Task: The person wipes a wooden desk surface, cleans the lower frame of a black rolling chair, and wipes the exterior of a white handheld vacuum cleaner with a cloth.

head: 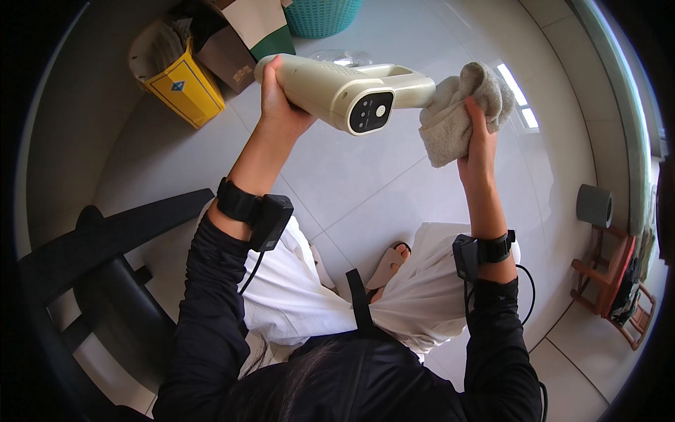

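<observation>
My left hand [285, 103] grips the barrel of a cream-coloured handheld cordless appliance [327, 89], possibly a small vacuum cleaner, near its far end. A black control panel with a round white button and small indicator lights faces me. Its loop handle extends to the right. In my right hand [480, 137] is a folded beige terry cloth [448, 121], held with the thumb on top. The cloth meets or overlaps the tip of the handle; I cannot tell whether they touch. Both things are held up above the tiled floor.
A yellow box [187, 87] of papers, a dark carton [227, 58] and a teal woven basket [322, 16] stand on the floor ahead. A clear plastic item [343, 57] lies behind the appliance. At left is a black chair [121, 311]; at right, a small wooden chair [606, 274] and grey cylinder [593, 204].
</observation>
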Available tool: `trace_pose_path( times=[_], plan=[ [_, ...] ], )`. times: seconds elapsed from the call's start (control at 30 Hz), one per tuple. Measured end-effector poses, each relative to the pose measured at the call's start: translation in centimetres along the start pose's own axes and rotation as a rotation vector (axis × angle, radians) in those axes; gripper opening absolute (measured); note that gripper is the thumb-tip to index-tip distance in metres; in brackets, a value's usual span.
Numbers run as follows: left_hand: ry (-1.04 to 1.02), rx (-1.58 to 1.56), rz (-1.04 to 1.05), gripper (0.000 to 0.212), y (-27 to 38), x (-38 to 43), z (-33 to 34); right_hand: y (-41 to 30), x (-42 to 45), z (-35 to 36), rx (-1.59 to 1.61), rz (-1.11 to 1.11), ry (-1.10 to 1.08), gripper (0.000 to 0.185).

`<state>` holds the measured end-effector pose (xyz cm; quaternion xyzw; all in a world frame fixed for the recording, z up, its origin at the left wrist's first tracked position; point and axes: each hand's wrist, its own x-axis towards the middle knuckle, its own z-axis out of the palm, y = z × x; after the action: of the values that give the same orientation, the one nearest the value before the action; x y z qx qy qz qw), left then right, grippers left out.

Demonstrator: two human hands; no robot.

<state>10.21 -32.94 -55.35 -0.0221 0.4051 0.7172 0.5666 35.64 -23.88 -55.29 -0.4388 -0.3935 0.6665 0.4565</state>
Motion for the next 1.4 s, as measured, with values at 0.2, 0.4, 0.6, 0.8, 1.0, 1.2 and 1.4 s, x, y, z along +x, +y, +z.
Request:
trace_pose_path(
  times=[0.2, 0.4, 0.6, 0.8, 1.0, 1.2, 1.4],
  plan=[
    [0.086, 0.029, 0.079, 0.051, -1.0, -0.2, 1.0, -0.4, 0.0, 0.6, -0.116, -0.165, -0.022, 0.055],
    [-0.241, 0.369, 0.375, 0.039, -5.1, -0.5, 2.6, 1.5, -3.2, 3.1, -0.677, -0.625, -0.671, 0.067],
    [-0.259, 0.681, 0.631, 0.065, -5.7, -1.7, 3.2, 1.5, -2.3, 3.4, -0.624, -0.675, -0.434, 0.073],
    [-0.360, 1.075, 0.543, 0.084, -4.6, -3.4, 3.5, -0.1, -0.7, 0.4, -0.292, -0.563, -0.106, 0.037],
    [-0.428, 1.337, 0.710, 0.092, -5.9, -3.0, 2.7, 0.6, -2.6, 1.9, -0.313, -0.598, -0.265, 0.042],
    [-0.322, 1.245, 0.586, 0.094, -6.2, -1.9, 2.2, -0.6, -3.6, 3.6, -0.639, -0.873, -0.481, 0.065],
    [-0.275, 1.062, 0.493, 0.083, -5.2, -1.5, 2.3, 0.1, -3.4, 1.3, -0.280, -0.327, -0.391, 0.054]
  ],
)
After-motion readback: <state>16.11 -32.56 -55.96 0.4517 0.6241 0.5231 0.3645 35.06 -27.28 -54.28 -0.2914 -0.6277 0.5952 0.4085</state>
